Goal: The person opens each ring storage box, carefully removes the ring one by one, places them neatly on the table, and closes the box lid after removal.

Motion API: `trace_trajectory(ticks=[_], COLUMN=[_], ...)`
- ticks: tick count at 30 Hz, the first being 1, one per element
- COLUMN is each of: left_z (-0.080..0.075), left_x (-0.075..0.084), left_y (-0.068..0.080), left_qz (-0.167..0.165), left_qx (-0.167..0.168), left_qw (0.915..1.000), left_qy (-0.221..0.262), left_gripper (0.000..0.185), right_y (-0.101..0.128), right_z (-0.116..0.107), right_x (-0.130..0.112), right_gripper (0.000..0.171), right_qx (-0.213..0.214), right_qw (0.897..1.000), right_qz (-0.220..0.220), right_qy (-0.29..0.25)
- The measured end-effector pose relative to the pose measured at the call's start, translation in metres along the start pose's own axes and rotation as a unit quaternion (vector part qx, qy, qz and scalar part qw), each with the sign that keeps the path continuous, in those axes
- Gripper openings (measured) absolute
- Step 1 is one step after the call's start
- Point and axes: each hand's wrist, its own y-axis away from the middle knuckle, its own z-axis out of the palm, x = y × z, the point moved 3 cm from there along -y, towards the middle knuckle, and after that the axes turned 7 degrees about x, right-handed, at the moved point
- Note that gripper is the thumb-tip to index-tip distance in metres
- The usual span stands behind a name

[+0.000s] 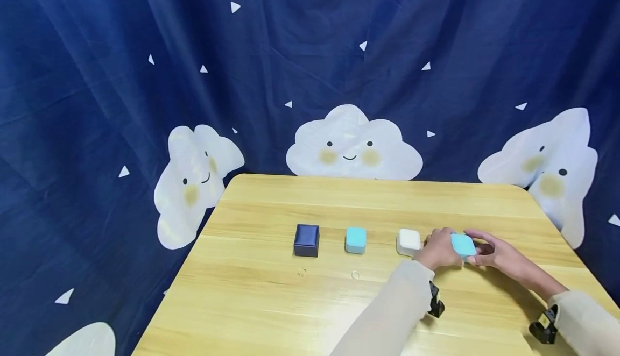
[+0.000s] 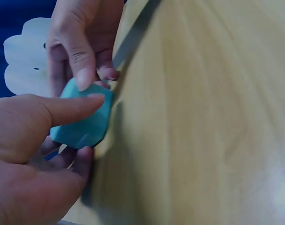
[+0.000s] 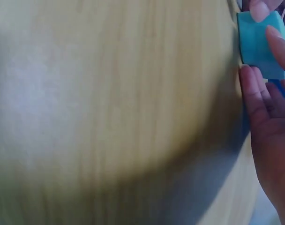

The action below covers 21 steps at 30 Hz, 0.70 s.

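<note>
Toward the right of the table, both hands pinch one small light-blue box (image 1: 463,245) with rounded corners. My left hand (image 1: 439,249) grips its left side, and my right hand (image 1: 501,258) grips its right side. In the left wrist view, both thumbs press on the face of the box (image 2: 81,124), with fingers around its far side. The right wrist view shows the box (image 3: 259,44) at the upper right, held close to the tabletop. It appears closed; whether it touches the table I cannot tell. Just left of my left hand stands a white box (image 1: 409,242).
Further left on the wooden table (image 1: 252,302) stand a second light-blue box (image 1: 356,240) and a dark-blue box (image 1: 307,240). A thin ring (image 1: 356,275) lies in front of the former, and another ring (image 1: 302,272) before the latter. A blue cloud-patterned curtain (image 1: 310,65) hangs behind.
</note>
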Motion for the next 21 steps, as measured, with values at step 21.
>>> trace_trajectory(ticks=[21], left_z=[0.025], left_x=[-0.011], left_y=[0.002], left_qz=[0.042], left_qx=[0.102], left_qw=[0.9929], left_qy=[-0.043], left_gripper=[0.06], right_y=[0.002], right_z=[-0.001], right_x=[0.014], right_gripper=[0.063], right_qx=[0.03], right_qw=[0.999], right_qz=[0.016], right_qy=[-0.027])
